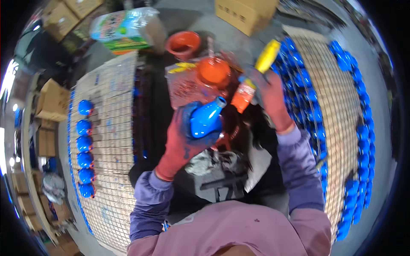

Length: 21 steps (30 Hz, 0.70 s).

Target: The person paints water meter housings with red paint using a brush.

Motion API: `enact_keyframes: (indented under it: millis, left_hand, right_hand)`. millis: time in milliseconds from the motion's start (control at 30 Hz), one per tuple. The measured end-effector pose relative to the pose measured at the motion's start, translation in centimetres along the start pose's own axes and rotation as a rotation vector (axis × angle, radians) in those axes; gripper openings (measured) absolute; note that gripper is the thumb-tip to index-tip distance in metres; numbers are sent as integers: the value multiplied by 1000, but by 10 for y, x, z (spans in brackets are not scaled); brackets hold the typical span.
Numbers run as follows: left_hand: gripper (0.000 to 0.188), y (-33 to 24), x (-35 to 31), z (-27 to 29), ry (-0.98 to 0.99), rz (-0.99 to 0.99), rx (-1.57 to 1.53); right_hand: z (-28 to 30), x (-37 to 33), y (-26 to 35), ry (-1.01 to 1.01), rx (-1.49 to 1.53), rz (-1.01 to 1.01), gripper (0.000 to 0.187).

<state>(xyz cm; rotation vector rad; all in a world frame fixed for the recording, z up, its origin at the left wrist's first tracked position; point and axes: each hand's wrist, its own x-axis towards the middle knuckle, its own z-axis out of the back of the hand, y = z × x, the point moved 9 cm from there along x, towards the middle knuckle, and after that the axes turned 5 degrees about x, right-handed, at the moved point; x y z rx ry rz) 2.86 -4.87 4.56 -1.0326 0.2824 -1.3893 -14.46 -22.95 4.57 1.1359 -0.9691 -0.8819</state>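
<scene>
My left hand [178, 143], in a red glove with blue-stained fingers, is closed around a glossy blue bottle-shaped piece [206, 120]. The piece tilts, its narrow neck pointing up and to the right. In my right hand [274, 101], also gloved, is a paintbrush with a yellow handle [268, 56] and orange-red bristles [243, 97]. The bristles hang just right of the blue neck, apart from it. Beyond both hands stands a bowl of orange paint [213, 71], its outside smeared red. Beside it lies a paint-spattered board [181, 87] with small yellow pieces on it.
On my left, a wire-grid rack [109, 162] carries a row of blue round pieces [84, 143]. Another grid rack [335, 98] on my right has many blue pieces along both sides. Farther off are a red bucket [183, 45], a plastic-wrapped package [128, 32] and a cardboard box [245, 15].
</scene>
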Motion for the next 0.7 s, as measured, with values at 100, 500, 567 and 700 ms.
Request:
enact_keyframes:
  millis: [100, 500, 567, 700]
  left_hand:
    - [78, -16, 0, -18, 68, -151, 188]
    - [82, -15, -9, -48, 255, -219, 412]
    - [83, -11, -9, -47, 262, -202, 426]
    - [83, 1, -9, -45, 295, -104, 431]
  right_hand:
    - [-6, 5, -11, 78, -303, -86, 51]
    - [-35, -21, 31, 237, -594, 300, 44]
    - [-37, -31, 49, 220, -533, 454, 28]
    - [-48, -49, 69, 250, -598, 692, 19]
